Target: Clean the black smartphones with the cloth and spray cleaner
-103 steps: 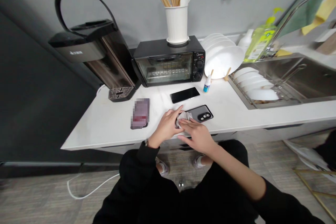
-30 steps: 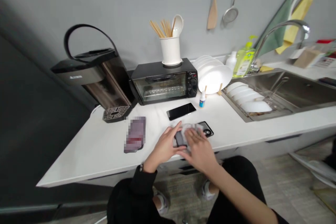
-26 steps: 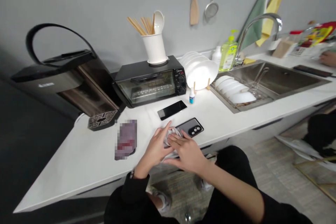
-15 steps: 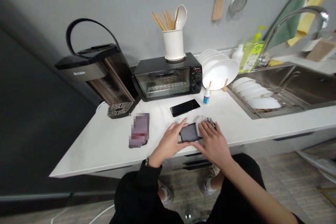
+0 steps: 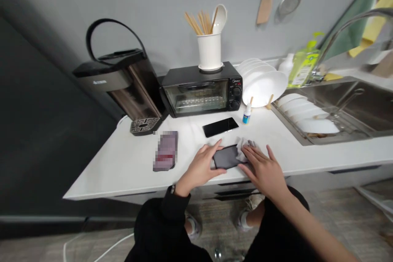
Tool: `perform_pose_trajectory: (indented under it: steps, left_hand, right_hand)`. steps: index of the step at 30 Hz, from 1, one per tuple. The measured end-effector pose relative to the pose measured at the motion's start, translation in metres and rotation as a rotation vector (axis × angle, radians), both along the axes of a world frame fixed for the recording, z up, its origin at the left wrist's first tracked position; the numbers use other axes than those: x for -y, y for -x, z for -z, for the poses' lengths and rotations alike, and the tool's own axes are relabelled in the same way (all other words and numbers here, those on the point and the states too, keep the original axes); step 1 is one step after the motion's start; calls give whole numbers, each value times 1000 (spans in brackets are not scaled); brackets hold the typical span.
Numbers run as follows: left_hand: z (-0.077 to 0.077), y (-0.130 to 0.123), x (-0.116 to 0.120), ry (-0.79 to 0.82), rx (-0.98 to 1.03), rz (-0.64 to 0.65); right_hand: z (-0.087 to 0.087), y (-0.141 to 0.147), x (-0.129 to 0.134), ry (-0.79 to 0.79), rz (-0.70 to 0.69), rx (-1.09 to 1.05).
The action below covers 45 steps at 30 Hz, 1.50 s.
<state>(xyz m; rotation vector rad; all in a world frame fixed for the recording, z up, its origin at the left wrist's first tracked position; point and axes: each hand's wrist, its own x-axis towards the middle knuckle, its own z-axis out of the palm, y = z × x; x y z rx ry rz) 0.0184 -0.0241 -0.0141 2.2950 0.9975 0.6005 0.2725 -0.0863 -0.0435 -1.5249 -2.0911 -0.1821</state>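
A dark phone case (image 5: 225,157) lies at the counter's front edge. My left hand (image 5: 201,166) grips its left end between thumb and fingers. My right hand (image 5: 264,170) presses a crumpled whitish cloth or tissue (image 5: 242,147) onto the right end, its fingers over the cloth and its thumb near the lower edge. Behind the case lies a black phone (image 5: 220,127), screen up. A small white and blue bottle (image 5: 247,114) stands right of that phone. To the left rests a purplish item (image 5: 166,151), partly pixelated.
A black toaster oven (image 5: 201,92) carries a white utensil holder (image 5: 209,51). The tall dispenser (image 5: 135,86) stands left of it. White plates (image 5: 264,86) stand to the right, beside a sink (image 5: 368,106) with bowls (image 5: 307,114) and a green soap bottle (image 5: 305,65).
The view has shifted slightly. My right hand has slid rightward over the case, its fingers straighter, and more of the dark surface shows. My left hand keeps its grip.
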Motion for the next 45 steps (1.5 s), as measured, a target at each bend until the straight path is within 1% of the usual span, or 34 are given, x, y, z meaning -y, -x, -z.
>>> perform_pose_trajectory:
  steps: [1,3,5,7,9,10,11,13,14,15,16,17,18,21,22,23,24,26,28,30,31,32,33,36,38,39,40,42,45]
  left_hand:
    - [-1,0,0,3,1,3]
    - [-1,2,0,18,8,1]
    - [-1,5,1,35,7,-16]
    - [0,8,2,42,-6,-36]
    - [1,10,1,41,-15,-45]
    - [1,10,0,40,-16,-49]
    - [1,9,-1,36,-11,-49]
    - [0,6,-3,23,-2,-51]
    - [0,4,-3,16,0,-48]
    - [-1,2,-2,11,0,-43]
    - [-1,1,-2,9,-1,-36]
    - [-2,0,-2,12,-2,-29]
    - [-2,1,-2,20,-2,-27]
    - [0,5,-2,40,-11,-67]
    - [1,6,-3,42,-21,-83]
    - [2,8,-3,39,-30,-93]
    - [3,8,-3,33,-36,-92]
    - [4,8,-4,15,-31,-67]
    - [3,6,-4,-10,-16,-42]
    - [1,3,-2,-28,-14,-27]
    - [0,1,-2,-28,-18,-22]
    - [0,1,-2,-24,-20,-19]
    - [-1,1,-3,-15,-22,-21]
    - [1,4,-3,22,-34,-66]
    - [3,7,-2,33,-56,-104]
    - [3,8,-2,32,-65,-111]
    - [3,8,-2,23,-67,-109]
    - [3,8,-4,-8,-58,-87]
    - [0,5,-7,-50,-50,-59]
  right_hand:
    - [2,10,-3,-11,0,-4]
    - [3,41,-3,-2,-35,-30]
    - [-3,70,4,53,-129,-79]
    - [-11,82,9,126,-246,-132]
    - [-17,71,12,183,-306,-164]
    - [-18,58,13,194,-295,-166]
    - [-17,42,14,191,-260,-159]
    - [-14,14,12,145,-133,-124]
    - [-12,5,10,109,-63,-103]
    - [-9,3,7,77,-2,-85]
    - [-7,6,3,54,40,-72]
    - [-5,16,0,41,53,-68]
    - [-4,30,-1,41,31,-73]
    - [-8,74,3,87,-149,-126]
    - [-11,81,6,112,-208,-147]
    - [-13,83,8,137,-247,-161]
    - [-15,78,11,158,-261,-167]
    - [-17,53,16,175,-228,-153]
    - [-14,21,17,148,-131,-117]
    - [-9,1,12,90,-20,-84]
    - [-7,0,8,60,23,-74]
    - [-4,6,3,39,45,-70]
    - [-3,17,0,29,36,-72]
    - [-5,65,1,77,-130,-108]
    - [-11,84,5,138,-236,-146]
    - [-14,85,7,165,-259,-162]
    - [-17,80,8,187,-264,-171]
    - [-21,56,10,213,-237,-171]
    - [-20,16,12,181,-79,-137]
